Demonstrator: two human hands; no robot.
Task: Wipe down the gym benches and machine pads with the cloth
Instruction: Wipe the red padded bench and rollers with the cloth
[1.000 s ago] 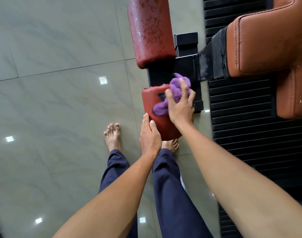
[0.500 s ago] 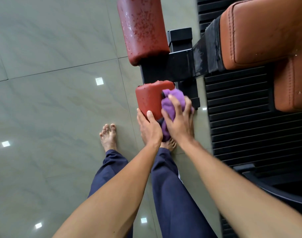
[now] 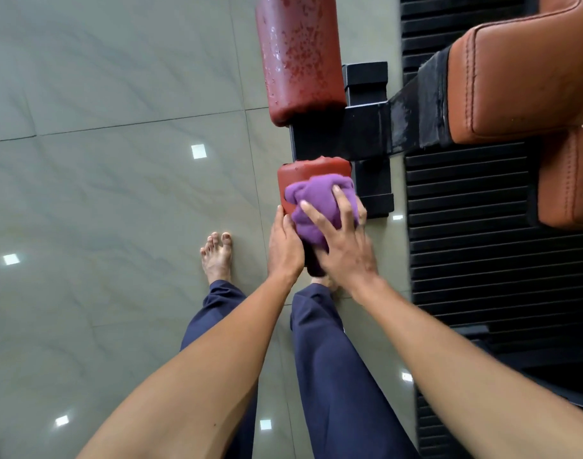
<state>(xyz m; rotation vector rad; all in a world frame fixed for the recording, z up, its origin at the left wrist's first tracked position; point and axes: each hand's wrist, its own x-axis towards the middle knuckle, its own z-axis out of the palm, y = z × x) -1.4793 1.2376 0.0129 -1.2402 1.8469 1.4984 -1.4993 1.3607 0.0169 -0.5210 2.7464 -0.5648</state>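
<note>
Right hand (image 3: 345, 251), fingers spread, grips the cloth (image 3: 316, 207), which has shifted from the pad's (image 3: 311, 168) side onto its top. Flat left hand (image 3: 283, 248) braces beside it. This pad looks nearly wiped.

- Your left forearm (image 3: 217, 352): bare, reaching forward from the lower left, wrist straight.
- Your left hand (image 3: 285, 246): fingers straight and together, laid flat against the left side of the red roller pad (image 3: 311, 170); it holds nothing.
- Your right forearm (image 3: 449, 346): bare, coming in from the lower right and angled inward, so the two wrists lie near each other.
- Your right hand (image 3: 345, 250): back towards the camera, fingers (image 3: 316, 218) spread and curled over the bunched purple cloth (image 3: 316, 193), pressing it on the pad's near end.
- Hands together: just beside each other.
- Your legs: in navy trousers; your left foot (image 3: 217, 256) is bare.
</note>
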